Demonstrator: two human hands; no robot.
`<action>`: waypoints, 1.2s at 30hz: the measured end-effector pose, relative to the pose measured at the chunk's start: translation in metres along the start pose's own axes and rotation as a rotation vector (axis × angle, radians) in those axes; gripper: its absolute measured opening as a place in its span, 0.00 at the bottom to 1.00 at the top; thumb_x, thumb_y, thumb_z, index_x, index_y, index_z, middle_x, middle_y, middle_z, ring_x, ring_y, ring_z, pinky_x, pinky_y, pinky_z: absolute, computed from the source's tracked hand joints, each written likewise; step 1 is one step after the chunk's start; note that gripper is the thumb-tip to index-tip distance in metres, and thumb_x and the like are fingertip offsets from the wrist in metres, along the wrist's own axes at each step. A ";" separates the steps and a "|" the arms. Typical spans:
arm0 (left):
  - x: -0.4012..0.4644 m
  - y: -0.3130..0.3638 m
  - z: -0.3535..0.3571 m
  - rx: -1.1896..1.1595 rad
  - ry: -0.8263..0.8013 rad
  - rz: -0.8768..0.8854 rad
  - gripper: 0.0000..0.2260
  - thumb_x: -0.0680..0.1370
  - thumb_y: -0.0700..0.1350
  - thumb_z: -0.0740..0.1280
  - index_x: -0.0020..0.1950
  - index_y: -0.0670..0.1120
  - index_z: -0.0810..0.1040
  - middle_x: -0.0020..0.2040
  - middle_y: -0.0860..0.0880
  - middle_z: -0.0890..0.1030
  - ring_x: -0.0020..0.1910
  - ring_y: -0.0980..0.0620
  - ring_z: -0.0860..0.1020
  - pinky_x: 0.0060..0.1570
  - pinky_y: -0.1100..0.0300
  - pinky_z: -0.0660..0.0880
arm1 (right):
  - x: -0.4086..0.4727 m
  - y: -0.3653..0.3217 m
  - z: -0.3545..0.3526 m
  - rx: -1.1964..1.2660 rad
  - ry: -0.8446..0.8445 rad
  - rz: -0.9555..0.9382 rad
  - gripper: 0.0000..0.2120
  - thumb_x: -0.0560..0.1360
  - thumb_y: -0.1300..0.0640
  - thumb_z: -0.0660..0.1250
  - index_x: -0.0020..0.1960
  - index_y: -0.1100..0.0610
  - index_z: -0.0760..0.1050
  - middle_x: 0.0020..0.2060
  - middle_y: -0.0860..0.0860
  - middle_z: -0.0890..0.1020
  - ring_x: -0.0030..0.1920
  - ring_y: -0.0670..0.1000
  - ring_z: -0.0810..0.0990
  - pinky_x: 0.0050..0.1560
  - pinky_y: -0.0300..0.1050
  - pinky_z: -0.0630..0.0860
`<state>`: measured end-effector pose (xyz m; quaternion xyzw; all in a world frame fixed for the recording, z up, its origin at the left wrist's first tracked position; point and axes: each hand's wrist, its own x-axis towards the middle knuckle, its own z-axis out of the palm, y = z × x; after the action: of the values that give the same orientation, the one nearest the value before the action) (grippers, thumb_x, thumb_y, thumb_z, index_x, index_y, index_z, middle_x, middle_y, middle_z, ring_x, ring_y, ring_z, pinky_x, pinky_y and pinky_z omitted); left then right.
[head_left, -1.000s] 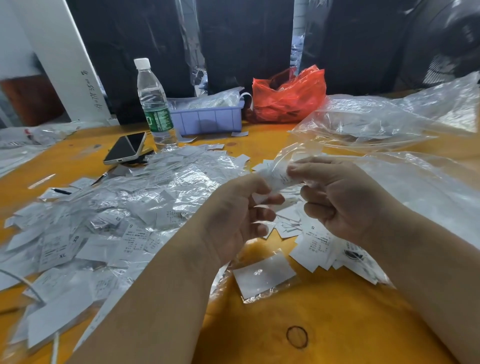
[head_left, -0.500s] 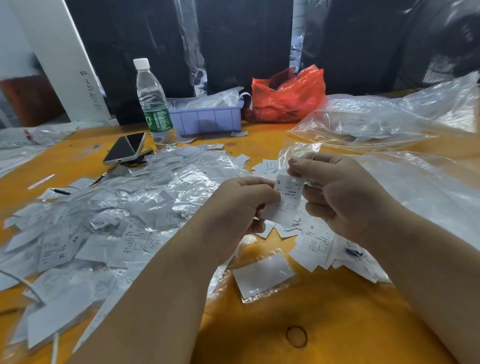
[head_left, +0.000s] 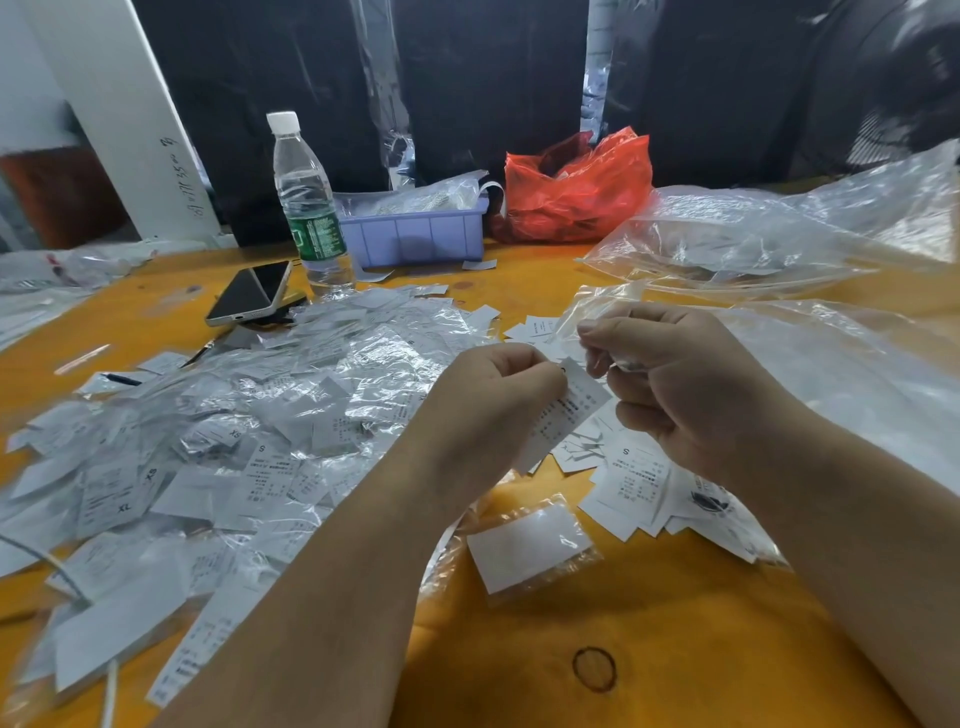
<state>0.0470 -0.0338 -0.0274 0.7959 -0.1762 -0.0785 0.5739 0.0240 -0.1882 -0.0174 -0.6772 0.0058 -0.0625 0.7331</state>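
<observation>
**A:** Left hand (head_left: 493, 410) curled, pinching the label (head_left: 571, 410) by its near edge. Right hand (head_left: 680, 395) pinches the little clear bag (head_left: 597, 307) just above it, both held over the counter (head_left: 675, 649).

**B:** I'd keep the label flat and lead with a corner while the right thumb rubs the bag's mouth apart. Film that thin clings.

**A:** Is the label inside?

**B:** Can't tell. The mouth is clear on clear, the left fingertips hide behind the knuckles, and the print's a blur.

**A:** Bagged pile (head_left: 260, 415) to the left, loose labels (head_left: 628, 478) under the right wrist.

**B:** And the big sheet (head_left: 831, 389) runs off the right edge.
</observation>
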 end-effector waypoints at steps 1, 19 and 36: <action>0.000 0.000 0.000 0.006 -0.001 0.000 0.10 0.78 0.42 0.65 0.37 0.41 0.79 0.30 0.57 0.79 0.26 0.65 0.73 0.24 0.70 0.67 | 0.000 0.000 0.000 -0.006 -0.001 0.001 0.10 0.78 0.61 0.65 0.37 0.61 0.72 0.17 0.46 0.70 0.19 0.44 0.58 0.21 0.35 0.56; 0.003 -0.001 -0.003 0.019 0.105 -0.046 0.08 0.77 0.45 0.65 0.41 0.44 0.81 0.35 0.50 0.80 0.25 0.66 0.72 0.23 0.72 0.66 | -0.001 -0.001 0.002 -0.027 -0.011 -0.002 0.10 0.76 0.63 0.67 0.36 0.60 0.73 0.18 0.45 0.70 0.19 0.43 0.59 0.19 0.35 0.58; 0.003 0.000 -0.005 -0.037 0.106 -0.055 0.09 0.77 0.43 0.65 0.38 0.42 0.80 0.29 0.54 0.77 0.24 0.64 0.71 0.23 0.71 0.65 | 0.001 0.001 0.002 0.005 0.035 0.011 0.15 0.73 0.62 0.71 0.32 0.57 0.70 0.24 0.51 0.70 0.20 0.45 0.59 0.20 0.35 0.58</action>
<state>0.0516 -0.0306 -0.0257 0.7928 -0.1220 -0.0551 0.5946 0.0253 -0.1867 -0.0182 -0.6739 0.0222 -0.0704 0.7351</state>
